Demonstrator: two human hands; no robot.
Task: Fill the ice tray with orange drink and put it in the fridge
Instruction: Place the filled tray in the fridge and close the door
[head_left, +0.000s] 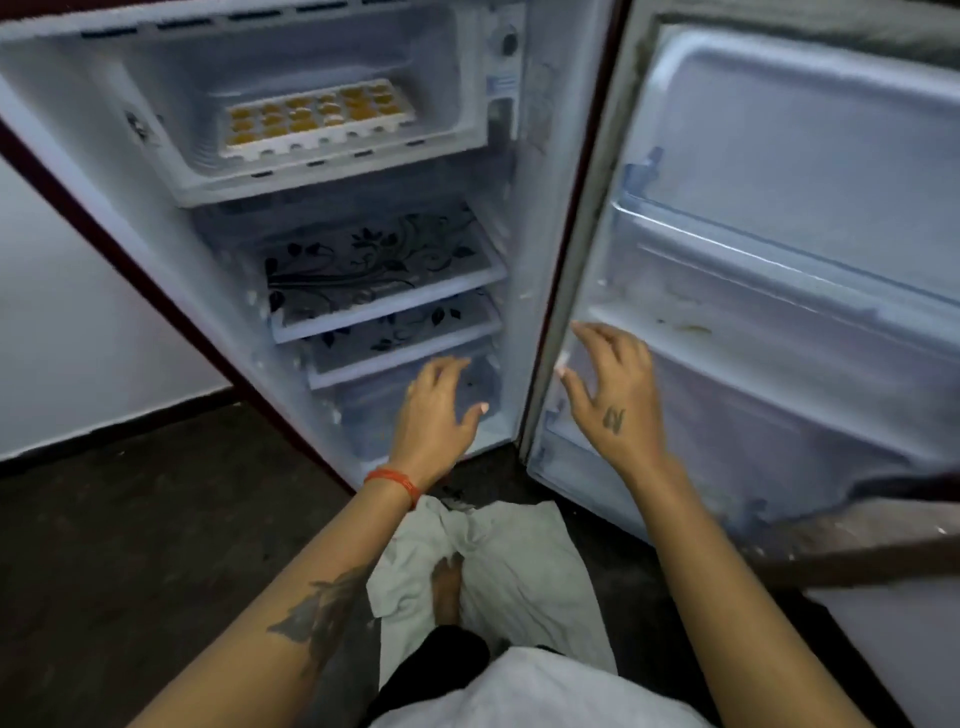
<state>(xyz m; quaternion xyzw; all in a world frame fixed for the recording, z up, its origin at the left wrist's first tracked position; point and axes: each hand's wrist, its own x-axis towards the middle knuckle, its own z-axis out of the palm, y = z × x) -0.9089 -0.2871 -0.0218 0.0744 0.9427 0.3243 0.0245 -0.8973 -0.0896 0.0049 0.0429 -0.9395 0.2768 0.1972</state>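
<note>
A white ice tray (318, 120) with orange drink in its cells lies flat in the freezer compartment (332, 176) at the top of the open fridge. My left hand (439, 410) hovers low in front of the bottom drawer, fingers apart, holding nothing. My right hand (615, 392) is spread open beside the inner edge of the fridge door (779, 234), close to its lower rack, and holds nothing. Both hands are far below the tray.
Two glass shelves (379, 270) with black flower print sit under the freezer. The door's racks (769, 322) hold nothing I can see. A white cloth (519, 561) lies on the dark floor under my foot. A pale wall (78, 312) is at left.
</note>
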